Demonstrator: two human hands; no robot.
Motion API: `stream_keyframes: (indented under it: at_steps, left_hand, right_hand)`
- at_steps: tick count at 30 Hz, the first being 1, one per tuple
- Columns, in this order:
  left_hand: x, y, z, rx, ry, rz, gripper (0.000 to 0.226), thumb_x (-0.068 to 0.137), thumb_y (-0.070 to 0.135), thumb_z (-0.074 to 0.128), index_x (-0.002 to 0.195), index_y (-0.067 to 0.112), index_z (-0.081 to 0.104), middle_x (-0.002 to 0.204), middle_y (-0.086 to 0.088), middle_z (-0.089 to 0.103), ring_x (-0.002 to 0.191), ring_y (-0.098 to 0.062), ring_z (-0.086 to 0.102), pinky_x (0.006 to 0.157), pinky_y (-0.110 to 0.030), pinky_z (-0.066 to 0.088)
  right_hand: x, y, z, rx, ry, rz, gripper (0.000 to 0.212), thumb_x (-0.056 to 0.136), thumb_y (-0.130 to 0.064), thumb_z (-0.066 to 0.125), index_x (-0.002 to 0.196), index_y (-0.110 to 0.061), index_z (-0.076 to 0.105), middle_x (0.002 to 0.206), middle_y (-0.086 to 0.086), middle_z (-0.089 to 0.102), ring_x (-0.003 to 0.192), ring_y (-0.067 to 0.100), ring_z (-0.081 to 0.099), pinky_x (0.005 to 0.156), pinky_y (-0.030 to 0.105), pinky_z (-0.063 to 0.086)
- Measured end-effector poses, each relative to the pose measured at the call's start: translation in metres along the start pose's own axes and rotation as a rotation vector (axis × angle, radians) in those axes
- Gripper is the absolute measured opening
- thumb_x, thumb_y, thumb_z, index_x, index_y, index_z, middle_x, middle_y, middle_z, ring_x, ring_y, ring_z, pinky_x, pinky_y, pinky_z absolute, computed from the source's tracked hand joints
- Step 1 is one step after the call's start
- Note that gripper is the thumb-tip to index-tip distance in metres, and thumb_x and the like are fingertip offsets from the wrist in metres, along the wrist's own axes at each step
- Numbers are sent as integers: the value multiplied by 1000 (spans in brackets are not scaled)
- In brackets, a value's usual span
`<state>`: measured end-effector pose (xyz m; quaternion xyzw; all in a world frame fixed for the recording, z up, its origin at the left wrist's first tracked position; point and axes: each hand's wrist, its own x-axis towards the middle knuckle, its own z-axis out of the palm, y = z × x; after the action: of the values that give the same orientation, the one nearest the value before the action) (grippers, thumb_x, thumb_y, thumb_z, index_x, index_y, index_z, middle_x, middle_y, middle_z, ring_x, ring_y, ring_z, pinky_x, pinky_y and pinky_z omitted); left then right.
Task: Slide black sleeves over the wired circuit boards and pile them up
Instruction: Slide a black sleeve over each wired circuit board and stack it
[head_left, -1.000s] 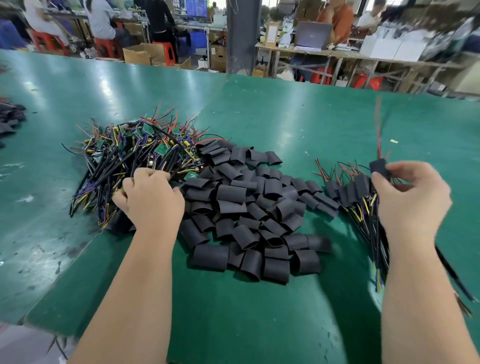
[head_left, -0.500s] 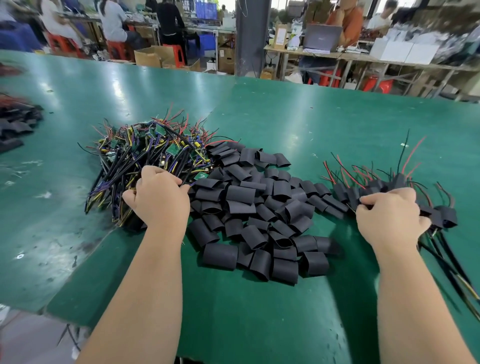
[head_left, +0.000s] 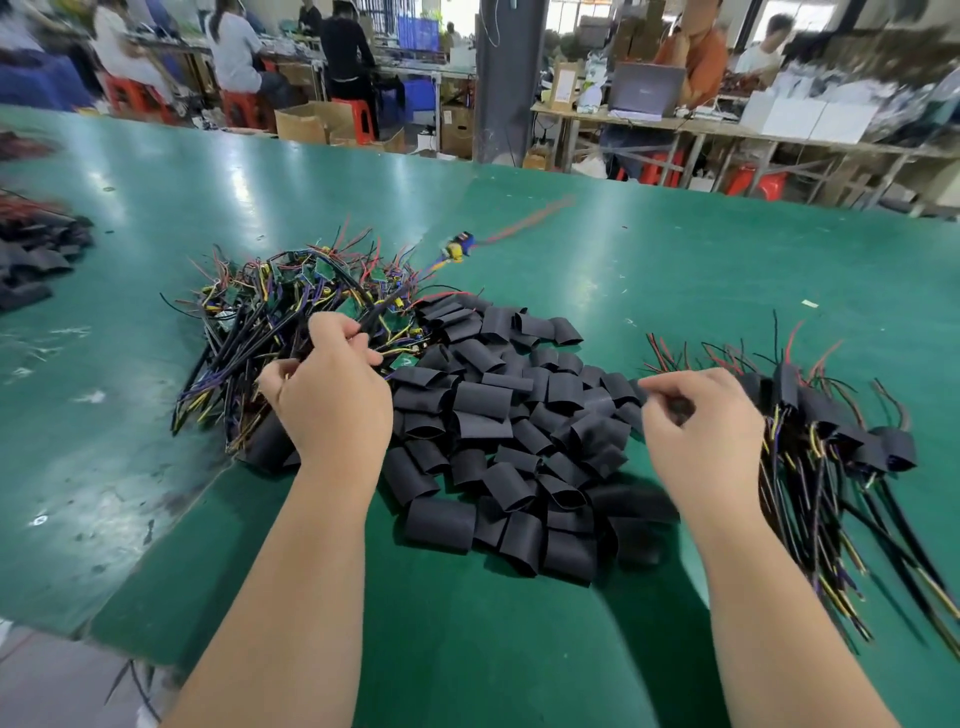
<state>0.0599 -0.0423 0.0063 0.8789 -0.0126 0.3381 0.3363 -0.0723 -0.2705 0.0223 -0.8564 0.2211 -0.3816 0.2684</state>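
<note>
Green matting covers a wide workbench (head_left: 623, 249) in a busy workshop. Behind it, blurred people sit at other tables among red plastic stools (head_left: 358, 117), brown cardboard boxes (head_left: 306, 122), a grey pillar (head_left: 511, 78) and an open grey laptop (head_left: 647, 93).

Your left hand (head_left: 332, 400) is over the near edge of a tangled heap of bare green circuit boards with black, yellow, red and purple wires (head_left: 270, 306). Its fingers are clenched round a thick black cable (head_left: 382, 312). The cable leaves your fingertips and runs away from you to a single wired circuit board (head_left: 457, 248), which is motion-blurred, carries a yellow and blue part and trails red wires beyond it. That board sits well beyond your left fingertips, past the far edge of the heap. You cannot tell whether it touches the matting.

Between your two hands spreads a pile of short black flattened tube sleeves (head_left: 498, 426). It touches the heap of bare boards beside your left fingers and reaches up to your right fingertips.

Your right hand (head_left: 701, 431) is held back upward, its fingers curled at the right edge of the sleeve pile. Something dark shows between thumb and forefinger, but blur hides whether they pinch a sleeve.

Just past the outer side of your right knuckles lies a stack of boards already covered in black sleeves (head_left: 831, 431), their wires fanning both toward you and away.

Far out beyond your left fingers, at the bench's left edge, lies another dark pile of sleeves and red wires (head_left: 31, 254).
</note>
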Motion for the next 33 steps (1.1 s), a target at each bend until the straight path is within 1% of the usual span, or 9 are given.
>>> stream_keyframes:
  at_steps: [3,7,10,13,17,20,23,30,33]
  left_hand:
    - [-2,9,-2,-59,-50,71,12,97,9,43,103,20,46,73,13,62,64,-22,49,74,-20,12]
    - [-7,22,-5,-105,-127,256,11,96,8,46,98,19,49,70,15,60,54,-19,44,77,-21,14]
    - [-11,28,-7,-128,-185,339,12,96,7,46,96,18,49,72,13,63,51,-15,45,79,-21,15]
    - [-13,28,-6,-129,-242,404,13,96,6,44,97,18,48,71,12,64,50,-3,42,80,-22,15]
    - [-15,27,-7,5,-353,403,15,99,20,36,96,25,49,71,11,64,64,-8,54,85,-28,15]
    - [-19,31,-7,93,-422,393,26,99,35,30,94,31,55,73,7,63,81,-17,60,99,-38,15]
    - [-27,42,-9,-8,-410,514,26,99,36,40,104,32,65,91,11,69,96,-11,62,101,-37,13]
    - [-30,48,-9,-257,-521,592,25,91,12,48,103,7,69,79,-2,69,72,-30,62,72,-43,48]
    - [-29,45,-7,-264,-526,523,20,94,5,47,99,4,66,81,-6,65,78,-29,59,70,-42,48]
  right_hand:
    - [-2,-7,3,221,-156,76,27,83,-2,63,82,-28,71,82,-11,65,69,1,57,70,5,39]
    - [-11,-24,13,914,-529,385,41,78,-1,71,116,-14,65,94,-2,70,65,8,59,62,18,45]
    - [-12,-32,15,1273,-520,519,55,68,-13,67,122,-16,57,113,6,66,71,12,65,56,16,45]
    - [-6,-32,9,1475,-388,614,47,72,-16,64,118,-23,58,104,2,71,74,11,68,57,15,48]
    - [-4,-29,8,1361,-267,560,7,84,-9,60,87,-14,64,76,0,71,66,12,67,54,16,49]
    - [-8,-31,13,1274,-290,552,14,90,-1,56,79,-7,62,69,5,69,65,14,70,55,17,51]
    - [-14,-36,20,1283,-346,553,17,89,1,57,75,-7,61,67,5,70,65,16,71,54,18,52]
    - [-16,-37,26,1367,-363,498,9,74,-8,67,68,-14,71,74,7,72,74,18,73,58,19,53]
    - [-16,-36,29,1150,-432,336,26,78,5,69,72,-20,76,83,4,74,83,17,71,69,20,53]
